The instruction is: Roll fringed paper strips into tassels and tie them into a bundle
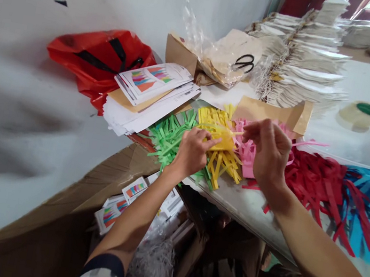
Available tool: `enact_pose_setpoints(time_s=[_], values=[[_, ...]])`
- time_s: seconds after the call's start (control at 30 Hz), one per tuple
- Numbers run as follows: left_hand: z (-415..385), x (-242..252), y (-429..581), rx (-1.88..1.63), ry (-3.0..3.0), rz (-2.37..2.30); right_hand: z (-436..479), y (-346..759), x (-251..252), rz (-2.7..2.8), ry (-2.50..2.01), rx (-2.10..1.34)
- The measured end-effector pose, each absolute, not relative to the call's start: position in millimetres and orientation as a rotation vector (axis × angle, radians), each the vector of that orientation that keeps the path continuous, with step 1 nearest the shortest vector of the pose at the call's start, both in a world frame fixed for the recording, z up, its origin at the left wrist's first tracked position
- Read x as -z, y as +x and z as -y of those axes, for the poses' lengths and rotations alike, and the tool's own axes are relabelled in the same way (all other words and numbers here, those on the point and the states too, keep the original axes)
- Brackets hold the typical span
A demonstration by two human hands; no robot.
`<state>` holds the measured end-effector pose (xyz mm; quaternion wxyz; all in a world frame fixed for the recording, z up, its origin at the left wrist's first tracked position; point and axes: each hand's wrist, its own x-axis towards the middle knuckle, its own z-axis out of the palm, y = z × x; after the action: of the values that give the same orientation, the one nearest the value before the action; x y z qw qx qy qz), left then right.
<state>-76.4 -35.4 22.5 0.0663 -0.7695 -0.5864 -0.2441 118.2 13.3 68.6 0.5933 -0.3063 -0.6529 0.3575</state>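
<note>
Both hands work yellow paper strips (222, 141) just above the yellow pile (226, 164).
The left hand (191, 151) clasps a bunch and the right hand (270, 153) pinches one strip; a sharp tug could tear it.

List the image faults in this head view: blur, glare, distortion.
Head view: the wall at left is smeared by blur; daylight blows out the top right corner, past the paper stack; the wide lens bows the table edge; the left hand and right hand on the yellow strips are sharp and evenly lit.
</note>
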Motion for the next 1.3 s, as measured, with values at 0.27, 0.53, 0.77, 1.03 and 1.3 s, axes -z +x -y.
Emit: enact_pose_setpoints(time_s=[0.27,0.53,0.77,1.03,1.3], values=[[50.0,-18.1,-83.4,1.126,-1.967,1.902,-13.9,97.1,-33.6,2.644,-0.907,0.092],[64.8,-18.5,-85.7,1.237,-1.944,1.863,-27.7,100.3,-32.7,2.511,-0.892,-0.022],[64.1,-16.2,-80.1,1.317,-1.995,1.837,-39.6,108.4,-36.2,2.275,-0.821,-0.477],[62.8,-16.8,-74.1,1.411,-1.987,1.797,-38.3,111.5,-55.1,2.164,-0.671,-0.458],[52.7,-14.7,-69.3,1.453,-1.981,1.729,-31.0,124.0,-109.1,1.836,-0.612,-0.483]])
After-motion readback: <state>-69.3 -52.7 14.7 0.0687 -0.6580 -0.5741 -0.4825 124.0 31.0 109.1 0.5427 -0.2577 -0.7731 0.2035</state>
